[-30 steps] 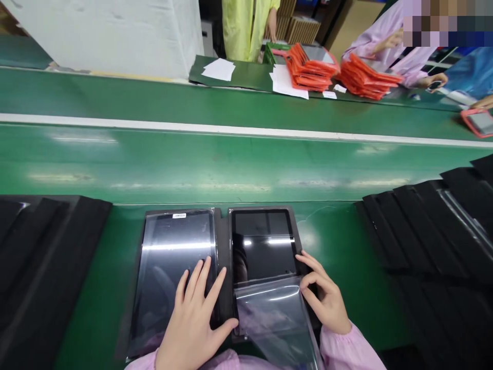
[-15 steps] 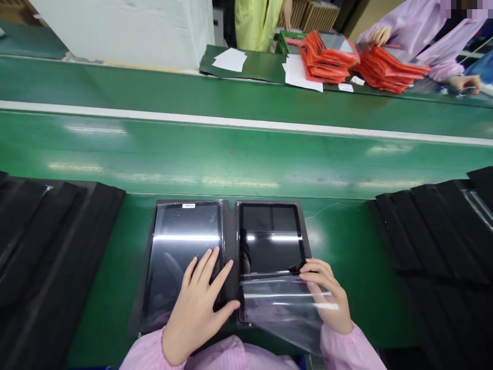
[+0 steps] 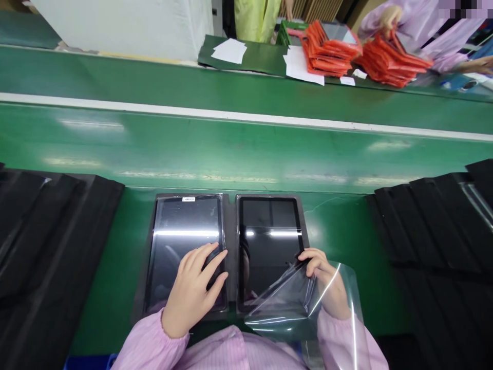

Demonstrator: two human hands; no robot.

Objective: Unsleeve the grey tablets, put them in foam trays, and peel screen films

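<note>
R hand [image 3: 327,280] w/ clr film [image 3: 283,300] @ R tablet [image 3: 269,241] edge, tabletop [image 3: 339,239] room alongside

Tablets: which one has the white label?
The left tablet, beneath the left hand: its white label sits along the top edge. The right tablet, beside the right hand gripping clear film, shows none.

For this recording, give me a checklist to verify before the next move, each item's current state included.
1. Clear film gripped by the right hand: ok, in its fingers.
2. Right tablet free of the film: not ok, film overlaps its near part.
3. Left hand off the right tablet: ok, over the left tablet.
4. Tablets separate: ok, side by side.
5. Right tablet's screen dust-free: cannot tell.
</note>
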